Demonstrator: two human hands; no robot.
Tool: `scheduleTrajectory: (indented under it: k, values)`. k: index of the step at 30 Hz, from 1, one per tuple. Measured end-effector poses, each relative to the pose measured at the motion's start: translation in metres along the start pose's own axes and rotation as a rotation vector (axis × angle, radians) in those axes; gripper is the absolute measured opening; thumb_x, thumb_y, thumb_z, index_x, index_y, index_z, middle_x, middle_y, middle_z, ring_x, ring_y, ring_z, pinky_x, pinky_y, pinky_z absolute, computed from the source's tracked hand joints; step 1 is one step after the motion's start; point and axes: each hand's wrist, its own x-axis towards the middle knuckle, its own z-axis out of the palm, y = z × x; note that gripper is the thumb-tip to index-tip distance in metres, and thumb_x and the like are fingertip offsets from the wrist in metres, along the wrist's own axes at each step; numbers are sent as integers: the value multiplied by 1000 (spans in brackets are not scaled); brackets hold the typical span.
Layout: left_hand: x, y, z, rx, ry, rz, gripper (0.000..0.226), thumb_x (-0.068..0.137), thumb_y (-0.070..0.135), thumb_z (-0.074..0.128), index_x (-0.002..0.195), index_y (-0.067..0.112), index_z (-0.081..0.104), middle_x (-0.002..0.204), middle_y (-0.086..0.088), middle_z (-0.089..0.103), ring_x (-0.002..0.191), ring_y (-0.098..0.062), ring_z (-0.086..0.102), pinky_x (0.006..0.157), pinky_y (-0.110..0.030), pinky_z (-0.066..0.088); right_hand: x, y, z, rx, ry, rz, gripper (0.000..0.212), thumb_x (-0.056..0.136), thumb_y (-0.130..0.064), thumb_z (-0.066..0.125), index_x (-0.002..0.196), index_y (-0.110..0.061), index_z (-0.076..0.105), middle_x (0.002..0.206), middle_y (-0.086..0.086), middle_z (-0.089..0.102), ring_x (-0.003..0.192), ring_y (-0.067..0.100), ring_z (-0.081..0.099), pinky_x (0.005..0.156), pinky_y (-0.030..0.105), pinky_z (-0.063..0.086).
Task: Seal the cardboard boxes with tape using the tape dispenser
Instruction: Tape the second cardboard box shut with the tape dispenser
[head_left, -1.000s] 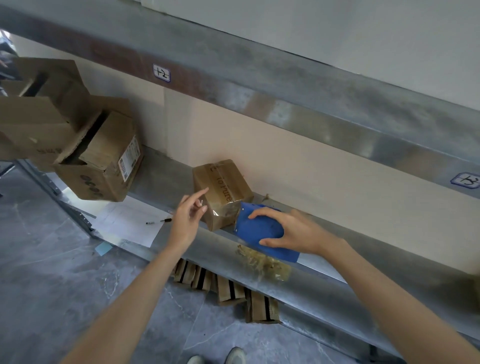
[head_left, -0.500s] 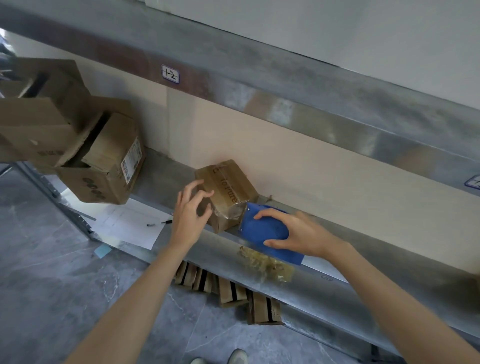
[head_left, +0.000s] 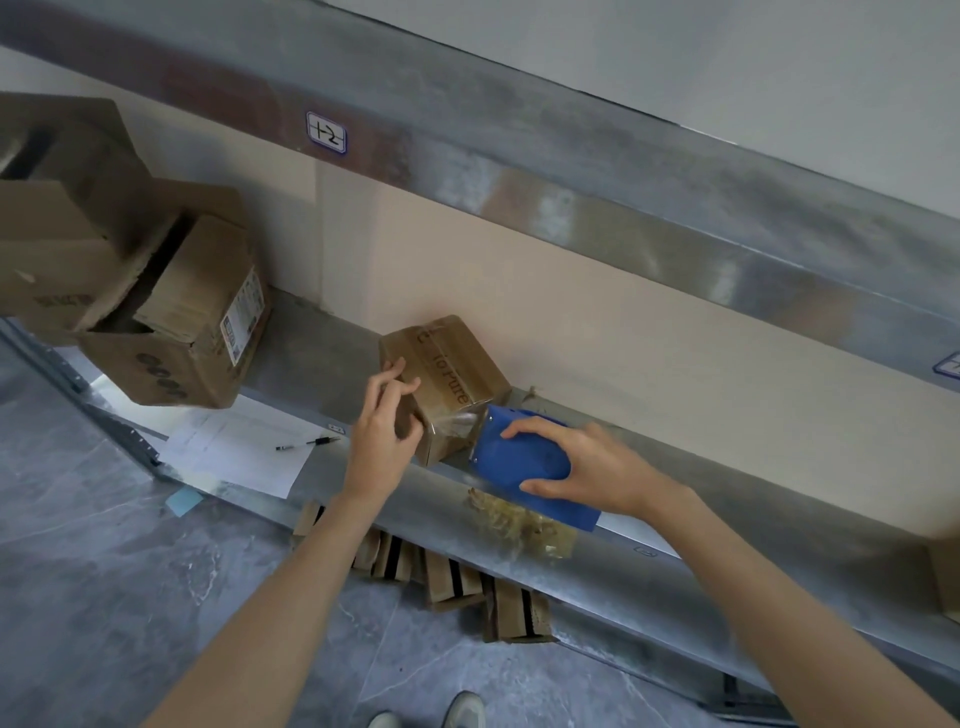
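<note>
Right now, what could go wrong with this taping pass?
1. The small box sits skewed near the shelf edge, with the left hand on one side only; a pull by the right hand on the tape dispenser could drag it off.
2. The tape stretched between them may wrinkle.
3. The tape wad below could snag.

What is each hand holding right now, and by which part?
Right hand grips the blue tape dispenser around its body; left hand holds the small cardboard box at its left side.
</note>
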Motion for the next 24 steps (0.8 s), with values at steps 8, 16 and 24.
scheduleTrajectory:
  k: [8,16,24]
  values:
    - [5,-2,-5,54,-19,27,32,80,-6,73,108,6,62,129,-4,55,129,1,43,97,-27,50,4,0,-1,18,-7,6,50,89,-53,63,127,-62,31,89,7,68,70,18,59,65,40,51]
    - [4,1,1,5,63,-7,22,84,-6,67,102,6,62,126,-7,57,125,7,43,95,-10,44,4,-3,-3,13,-4,9,51,89,-50,64,128,-61,31,87,7,69,62,21,60,61,43,51]
    - [-1,2,-6,-13,-116,-51,55,75,3,77,124,10,53,144,-2,39,134,-17,45,85,-26,55,4,-5,-2,0,-5,18,52,89,-50,64,127,-61,30,82,10,68,62,23,58,62,45,50]
